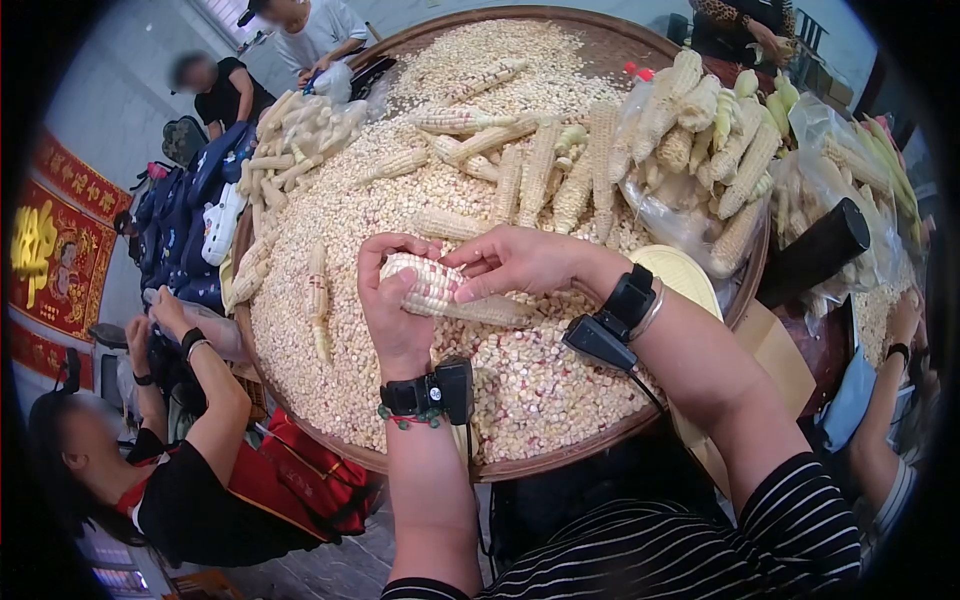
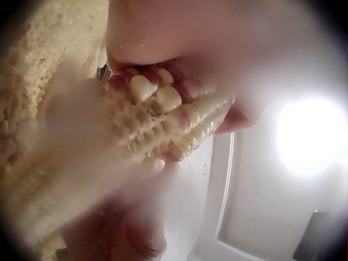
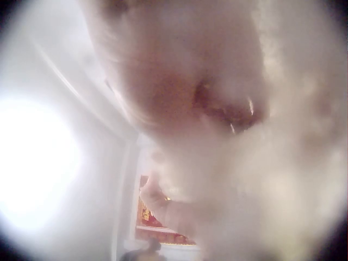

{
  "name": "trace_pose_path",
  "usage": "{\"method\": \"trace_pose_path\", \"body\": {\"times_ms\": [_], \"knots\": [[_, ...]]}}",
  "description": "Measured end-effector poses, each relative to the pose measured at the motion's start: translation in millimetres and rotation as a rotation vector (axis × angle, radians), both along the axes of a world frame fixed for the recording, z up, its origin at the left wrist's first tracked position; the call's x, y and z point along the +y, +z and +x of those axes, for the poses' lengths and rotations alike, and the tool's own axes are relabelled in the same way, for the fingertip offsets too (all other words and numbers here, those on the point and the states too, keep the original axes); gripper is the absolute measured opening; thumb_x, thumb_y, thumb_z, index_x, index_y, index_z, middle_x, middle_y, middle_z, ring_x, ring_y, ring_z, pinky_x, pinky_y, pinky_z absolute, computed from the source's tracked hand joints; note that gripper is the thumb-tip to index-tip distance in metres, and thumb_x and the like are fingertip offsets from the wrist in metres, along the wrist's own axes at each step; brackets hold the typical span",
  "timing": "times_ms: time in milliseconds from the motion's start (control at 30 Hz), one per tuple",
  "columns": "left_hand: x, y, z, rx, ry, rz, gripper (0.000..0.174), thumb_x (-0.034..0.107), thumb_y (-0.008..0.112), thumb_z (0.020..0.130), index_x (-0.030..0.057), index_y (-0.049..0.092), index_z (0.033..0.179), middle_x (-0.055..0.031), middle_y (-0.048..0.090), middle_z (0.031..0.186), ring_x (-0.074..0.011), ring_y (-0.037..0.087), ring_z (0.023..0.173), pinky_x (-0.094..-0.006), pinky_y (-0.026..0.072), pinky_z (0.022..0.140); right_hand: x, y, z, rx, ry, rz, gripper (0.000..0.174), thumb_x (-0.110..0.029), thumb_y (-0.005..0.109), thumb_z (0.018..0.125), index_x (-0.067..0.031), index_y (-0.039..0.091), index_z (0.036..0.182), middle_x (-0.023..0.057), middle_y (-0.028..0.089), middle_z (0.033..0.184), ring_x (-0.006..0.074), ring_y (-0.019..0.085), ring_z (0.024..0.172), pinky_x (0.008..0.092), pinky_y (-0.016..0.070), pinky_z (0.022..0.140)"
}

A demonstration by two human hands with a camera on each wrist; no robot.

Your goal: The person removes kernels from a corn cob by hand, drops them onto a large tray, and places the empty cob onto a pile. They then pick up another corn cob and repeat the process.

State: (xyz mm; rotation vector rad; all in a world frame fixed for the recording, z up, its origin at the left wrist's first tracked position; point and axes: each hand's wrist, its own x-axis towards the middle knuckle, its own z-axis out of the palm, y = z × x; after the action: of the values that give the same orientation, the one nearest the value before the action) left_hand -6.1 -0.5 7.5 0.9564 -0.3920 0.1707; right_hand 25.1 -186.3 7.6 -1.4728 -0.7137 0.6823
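My left hand [image 1: 375, 295] grips an ear of corn [image 1: 432, 285] with white and dark red kernels, thumb across its near side. The thumb and curled fingers of my right hand [image 1: 505, 262] hold the same ear from the right, at the edge of its kernels. A bare, pale length of cob [image 1: 495, 312] sticks out to the right under my right hand. In the left wrist view, emptied sockets [image 2: 136, 128] border the remaining kernels [image 2: 187, 122], between blurred fingers. The right wrist view is mostly blur, with my right hand [image 3: 179, 70] filling its upper middle.
Loose kernels [image 1: 520, 385] cover a large round tray with a brown rim [image 1: 350, 452]. Several cobs [image 1: 530, 180] lie beyond my hands. A plastic bag of cobs [image 1: 700, 150] stands at the right, beside a black cylinder [image 1: 815, 250]. Other people sit around, one at the left [image 1: 190, 440].
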Motion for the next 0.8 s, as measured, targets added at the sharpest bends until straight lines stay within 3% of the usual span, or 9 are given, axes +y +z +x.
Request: {"method": "trace_pose_path", "body": {"times_ms": [133,200,267,300,433,633,767,800], "knots": [[-6.7,6.7,-4.3,-0.015,0.01,0.032,0.033,0.007,0.057,0.078,0.0016,0.051,0.11,-0.0106,0.056,0.097,-0.0232,0.059,0.091,-0.0359,0.0502,0.086,-0.6,2.5,-0.9,0.034,0.012,0.06,0.049,-0.013,0.071,0.085,0.0039,0.053,0.128,0.005,0.065,0.111,0.0073,0.058,0.099,0.0227,0.0456,0.088],[-13.1,12.8,-7.5,0.122,0.235,0.087,0.029,0.005,0.057,0.086,0.0023,0.049,0.114,-0.0109,0.056,0.1,-0.0199,0.06,0.093,-0.0329,0.0511,0.082,-2.3,8.9,-5.6,0.039,-0.053,0.05,0.05,-0.014,0.073,0.084,0.0035,0.054,0.128,0.0053,0.066,0.11,0.0076,0.058,0.098,0.0229,0.0464,0.087],[-8.1,0.3,1.8,0.171,0.273,0.089,0.027,0.007,0.057,0.089,0.0029,0.049,0.115,-0.0108,0.057,0.101,-0.0203,0.06,0.092,-0.0331,0.0524,0.079,-0.1,9.8,-9.5,0.044,-0.117,0.037,0.051,-0.015,0.074,0.083,0.003,0.054,0.127,0.0057,0.066,0.109,0.008,0.059,0.096,0.0232,0.0471,0.086],[-8.6,1.4,3.2,0.224,0.312,0.091,0.026,0.009,0.056,0.091,0.0034,0.049,0.115,-0.0108,0.058,0.102,-0.0207,0.061,0.091,-0.0333,0.0537,0.076,4.6,8.0,-10.8,-0.069,-0.187,-0.04,0.053,-0.015,0.075,0.083,0.0022,0.054,0.128,0.006,0.067,0.109,0.0088,0.06,0.095,0.0238,0.0475,0.087],[-10.4,4.8,-2.9,0.368,0.273,0.141,0.027,0.006,0.059,0.09,0.0031,0.049,0.115,-0.0101,0.06,0.097,-0.0198,0.062,0.086,-0.0321,0.0539,0.074,12.5,8.4,-16.6,-0.273,-0.304,-0.242,0.055,-0.017,0.075,0.082,-0.0002,0.054,0.129,0.0075,0.065,0.112,0.0111,0.06,0.097,0.0259,0.0478,0.088],[-5.2,0.5,0.8,0.341,0.227,0.089,0.028,0.005,0.061,0.087,0.0026,0.05,0.113,-0.0108,0.06,0.094,-0.0218,0.063,0.085,-0.0327,0.0543,0.074,-1.3,3.4,-7.1,-0.068,-0.159,-0.043,0.057,-0.024,0.073,0.084,-0.0015,0.052,0.132,0.0095,0.061,0.122,0.0128,0.057,0.106,0.0282,0.046,0.093],[-4.1,-2.1,2.4,0.304,0.189,0.06,0.03,0.005,0.062,0.084,0.0022,0.051,0.111,-0.0109,0.06,0.094,-0.0237,0.063,0.086,-0.0347,0.0548,0.075,0.8,6.3,-9.5,-0.052,-0.158,-0.061,0.057,-0.026,0.072,0.086,-0.0018,0.051,0.133,0.0097,0.062,0.119,0.014,0.059,0.103,0.0277,0.0449,0.093],[-4.0,-2.6,2.5,0.287,0.177,0.057,0.03,0.005,0.061,0.083,0.0023,0.051,0.111,-0.0108,0.06,0.094,-0.0241,0.063,0.086,-0.0353,0.0549,0.075,1.2,10.7,-11.4,-0.072,-0.177,-0.166,0.056,-0.026,0.071,0.086,-0.0009,0.052,0.131,0.0093,0.064,0.116,0.013,0.059,0.101,0.0272,0.045,0.092]]}}
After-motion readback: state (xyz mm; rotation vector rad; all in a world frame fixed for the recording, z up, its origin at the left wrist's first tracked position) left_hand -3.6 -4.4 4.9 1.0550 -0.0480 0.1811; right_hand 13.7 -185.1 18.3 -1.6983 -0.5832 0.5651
